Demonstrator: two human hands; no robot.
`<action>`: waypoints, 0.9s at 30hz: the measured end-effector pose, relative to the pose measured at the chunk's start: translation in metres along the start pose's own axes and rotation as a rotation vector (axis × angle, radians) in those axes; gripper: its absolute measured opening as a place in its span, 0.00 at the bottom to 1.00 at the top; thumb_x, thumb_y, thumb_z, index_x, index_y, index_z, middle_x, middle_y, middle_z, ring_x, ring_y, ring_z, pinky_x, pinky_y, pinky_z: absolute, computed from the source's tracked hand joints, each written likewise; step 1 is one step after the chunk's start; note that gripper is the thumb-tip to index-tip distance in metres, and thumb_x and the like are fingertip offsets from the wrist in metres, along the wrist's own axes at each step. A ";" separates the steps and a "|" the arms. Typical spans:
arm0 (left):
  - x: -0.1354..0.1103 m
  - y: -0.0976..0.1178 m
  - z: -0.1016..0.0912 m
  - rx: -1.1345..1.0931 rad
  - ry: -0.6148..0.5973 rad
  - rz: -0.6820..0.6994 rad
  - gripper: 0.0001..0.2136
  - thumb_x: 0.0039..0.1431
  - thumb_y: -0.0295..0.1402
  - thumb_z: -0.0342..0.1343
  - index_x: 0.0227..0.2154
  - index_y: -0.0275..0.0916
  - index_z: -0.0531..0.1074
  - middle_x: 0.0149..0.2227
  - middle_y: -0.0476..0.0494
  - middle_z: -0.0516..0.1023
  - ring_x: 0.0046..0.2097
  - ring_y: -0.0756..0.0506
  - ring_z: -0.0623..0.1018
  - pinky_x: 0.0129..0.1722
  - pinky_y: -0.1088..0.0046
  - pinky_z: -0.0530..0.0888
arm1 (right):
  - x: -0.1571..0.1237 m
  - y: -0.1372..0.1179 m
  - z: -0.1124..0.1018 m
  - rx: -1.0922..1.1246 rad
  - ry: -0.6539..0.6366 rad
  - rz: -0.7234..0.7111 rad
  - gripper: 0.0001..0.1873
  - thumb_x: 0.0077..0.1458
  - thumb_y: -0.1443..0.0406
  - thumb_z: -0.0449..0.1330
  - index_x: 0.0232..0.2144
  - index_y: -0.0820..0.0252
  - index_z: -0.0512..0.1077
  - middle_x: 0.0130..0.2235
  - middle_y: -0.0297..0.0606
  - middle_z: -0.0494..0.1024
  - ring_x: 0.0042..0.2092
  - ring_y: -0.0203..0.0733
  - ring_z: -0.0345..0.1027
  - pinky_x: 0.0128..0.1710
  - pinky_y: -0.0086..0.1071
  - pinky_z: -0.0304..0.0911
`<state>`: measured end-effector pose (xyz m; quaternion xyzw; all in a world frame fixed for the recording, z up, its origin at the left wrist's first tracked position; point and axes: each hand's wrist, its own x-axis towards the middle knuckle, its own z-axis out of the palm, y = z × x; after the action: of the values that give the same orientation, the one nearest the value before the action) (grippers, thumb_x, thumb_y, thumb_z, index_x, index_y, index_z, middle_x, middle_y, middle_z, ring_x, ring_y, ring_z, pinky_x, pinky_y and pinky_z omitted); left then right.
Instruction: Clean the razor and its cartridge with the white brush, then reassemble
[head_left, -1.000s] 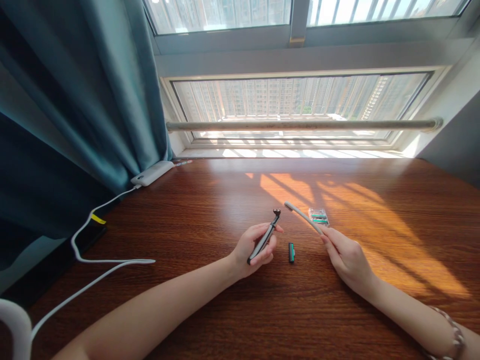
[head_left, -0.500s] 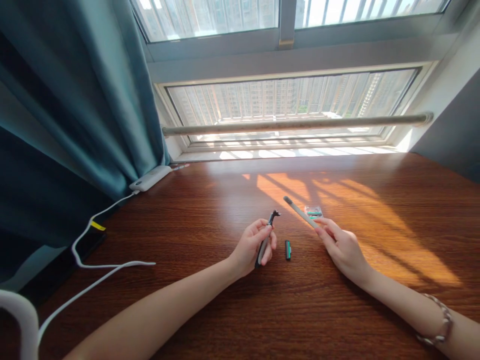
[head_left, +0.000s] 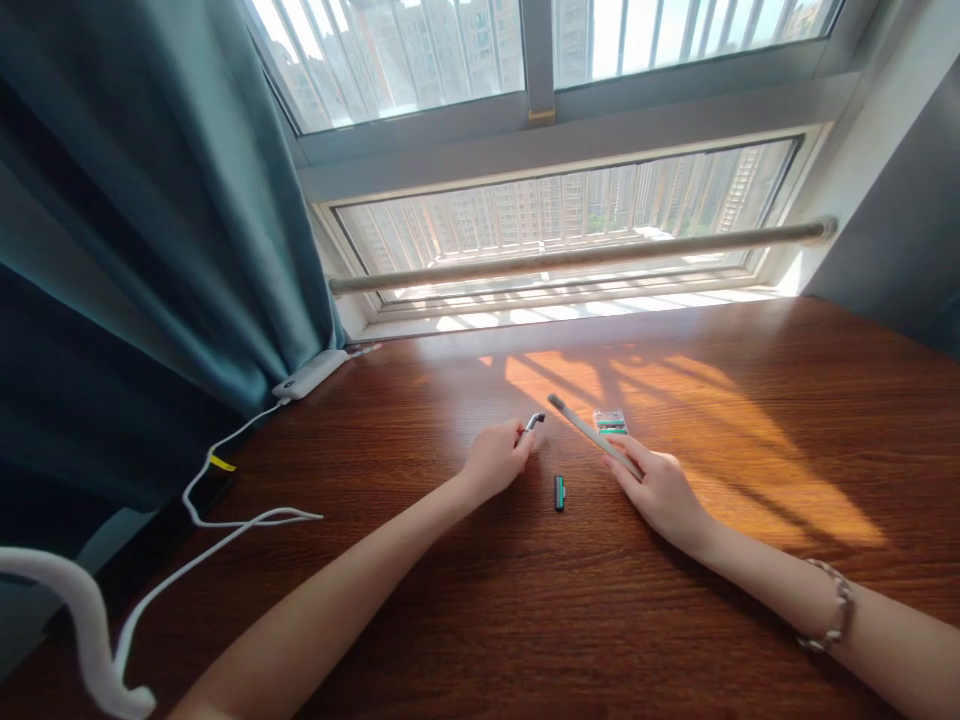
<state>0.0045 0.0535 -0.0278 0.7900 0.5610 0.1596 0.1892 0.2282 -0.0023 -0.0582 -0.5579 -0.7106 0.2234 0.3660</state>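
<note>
The tabletop (head_left: pixel 450 620) looks like smooth, grained wood with a glossy sheen. The toothbrush (head_left: pixel 589 430) has a matt plastic handle; the razor (head_left: pixel 534 421) shows a shiny, metal-looking neck. The blade (head_left: pixel 559 493) has a plastic body, the case (head_left: pixel 610 417) clear, glossy plastic. The curtain (head_left: pixel 187 200) is smooth, satiny cloth, the cable (head_left: pixel 259 519) smooth plastic.

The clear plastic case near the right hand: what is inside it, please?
Inside the clear case, green-striped pieces show. The right hand covers its lower edge, so anything there cannot be seen.

Blue curtain (head_left: pixel 165 200), sunlit brown table (head_left: pixel 510 620), window (head_left: pixel 555 145) facing probable tower blocks (head_left: pixel 529 212)
</note>
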 end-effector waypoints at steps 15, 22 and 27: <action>0.024 0.003 0.008 0.458 -0.078 -0.041 0.17 0.63 0.36 0.34 0.37 0.32 0.66 0.34 0.34 0.74 0.36 0.41 0.76 0.34 0.68 0.68 | 0.001 0.005 0.002 -0.034 0.006 -0.036 0.11 0.56 0.61 0.51 0.41 0.53 0.68 0.36 0.33 0.75 0.37 0.41 0.68 0.36 0.31 0.58; 0.024 0.005 0.006 0.476 -0.080 -0.060 0.18 0.63 0.37 0.31 0.42 0.30 0.62 0.33 0.33 0.73 0.36 0.40 0.76 0.33 0.67 0.70 | 0.000 0.003 -0.001 -0.090 -0.007 -0.021 0.13 0.56 0.60 0.50 0.42 0.54 0.68 0.38 0.35 0.75 0.38 0.43 0.69 0.37 0.33 0.60; 0.028 0.002 0.007 0.482 -0.089 -0.085 0.16 0.62 0.35 0.35 0.41 0.28 0.62 0.31 0.32 0.73 0.35 0.38 0.77 0.33 0.65 0.70 | 0.001 0.000 -0.001 -0.085 -0.022 -0.022 0.13 0.56 0.61 0.50 0.43 0.53 0.68 0.38 0.35 0.75 0.38 0.43 0.69 0.38 0.34 0.60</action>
<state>0.0184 0.0789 -0.0315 0.7941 0.6068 -0.0216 0.0264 0.2294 -0.0015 -0.0574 -0.5625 -0.7297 0.1950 0.3363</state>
